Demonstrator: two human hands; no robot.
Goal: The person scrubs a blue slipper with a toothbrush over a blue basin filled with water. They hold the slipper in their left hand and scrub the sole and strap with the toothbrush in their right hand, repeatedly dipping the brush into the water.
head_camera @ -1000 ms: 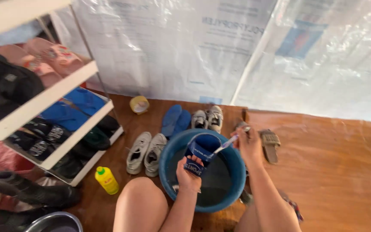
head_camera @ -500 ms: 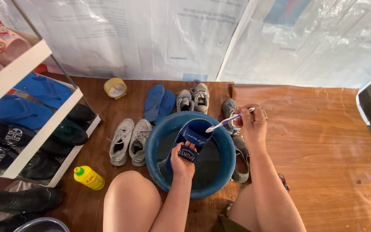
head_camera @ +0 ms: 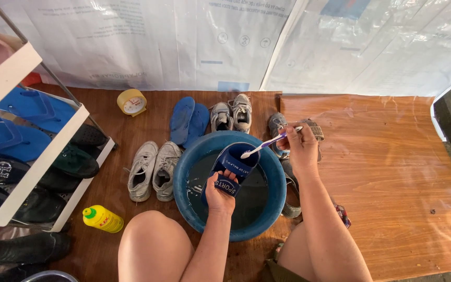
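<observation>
Over the basin, left hand clamps the slipper; right hand pinches the toothbrush. Scrubbing goes best with short strokes and the slipper steady.

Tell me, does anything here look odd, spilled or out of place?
Nothing looks spilled or broken. The water stays inside the blue basin. One oddity: a yellow alarm clock sits on the floor among the shoes. The left hand holds a blue slide sandal over the basin, and the right hand holds a toothbrush to it.

Yellow bottle, pale sneakers, blue flip-flops, shoe rack.
</observation>
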